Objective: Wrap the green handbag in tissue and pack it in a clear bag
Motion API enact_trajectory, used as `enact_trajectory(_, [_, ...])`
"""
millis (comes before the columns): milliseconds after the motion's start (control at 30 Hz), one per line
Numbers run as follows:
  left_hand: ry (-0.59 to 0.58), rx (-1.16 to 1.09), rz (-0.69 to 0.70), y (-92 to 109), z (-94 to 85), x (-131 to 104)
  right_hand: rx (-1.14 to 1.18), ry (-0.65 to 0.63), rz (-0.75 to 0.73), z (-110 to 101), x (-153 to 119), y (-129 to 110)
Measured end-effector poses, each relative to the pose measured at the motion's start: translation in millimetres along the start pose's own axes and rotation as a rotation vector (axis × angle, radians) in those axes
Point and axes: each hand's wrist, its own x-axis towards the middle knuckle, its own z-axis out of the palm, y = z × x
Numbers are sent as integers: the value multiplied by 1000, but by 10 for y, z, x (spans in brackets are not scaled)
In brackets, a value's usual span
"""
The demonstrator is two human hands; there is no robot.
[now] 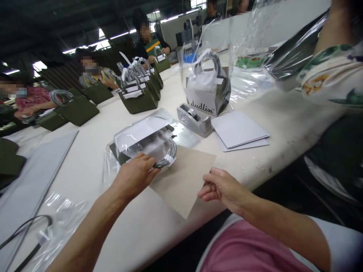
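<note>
A brown sheet of cardboard (184,173) is pinched along its right edge by my right hand (218,187). The sheet's far left part reaches up to a handbag (121,151) that lies on the table, inside or on clear plastic. White paper (144,132) covers part of this bag, and its handles (170,151) are wrapped in plastic. My left hand (138,172) is closed around the near end of the wrapped handles. The fingertips of that hand are partly hidden. Just beyond the bag and sheet stands a grey tape dispenser (194,120).
White cards (241,130) lie right of the dispenser. Behind it stands a bagged handbag (208,90) with printed lettering. Green handbags (138,98) line the table's far side, where several people work. At right, a person's sleeve (331,75) is close. Clear plastic (65,211) lies at left.
</note>
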Motion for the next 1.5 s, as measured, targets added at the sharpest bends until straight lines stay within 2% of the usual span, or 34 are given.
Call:
enact_trajectory(67, [12, 4, 6, -12, -13, 7, -8, 15, -15, 27, -27, -25])
enact_trajectory(200, [20, 4, 36, -24, -5, 19, -34, 82, -63, -56, -72, -91])
enact_trajectory(333, [20, 26, 41, 0, 21, 40, -86, 126, -13, -8, 23, -83])
enact_trajectory(533, [35, 68, 42, 6, 9, 73, -24, 92, -1, 234, 383, 68])
enact_trajectory(767, [42, -13, 75, 15, 8, 76, 8, 31, -62, 586, 886, 274])
enact_trajectory(933, [57, -28, 69, -8, 15, 74, -155, 65, -133, 998, 1196, 385])
enact_trajectory(1033, [58, -33, 75, -17, 14, 58, -373, 57, -188, 1111, 1317, 387])
enact_trajectory(1133, [88, -48, 55, -15, 45, 13, -684, -28, -310, 943, 1319, 353])
enact_trajectory(1333, [167, -44, 19, 69, 246, -133, -1304, -272, -711, 250, 1231, 107])
enact_trajectory(1400, [295, -3, 53, 140, 291, -230, -1440, -323, -826, 137, 1242, 4])
enact_trajectory(1500, [657, 181, 128, 269, 258, -387, -1566, -378, -992, 84, 1257, -68])
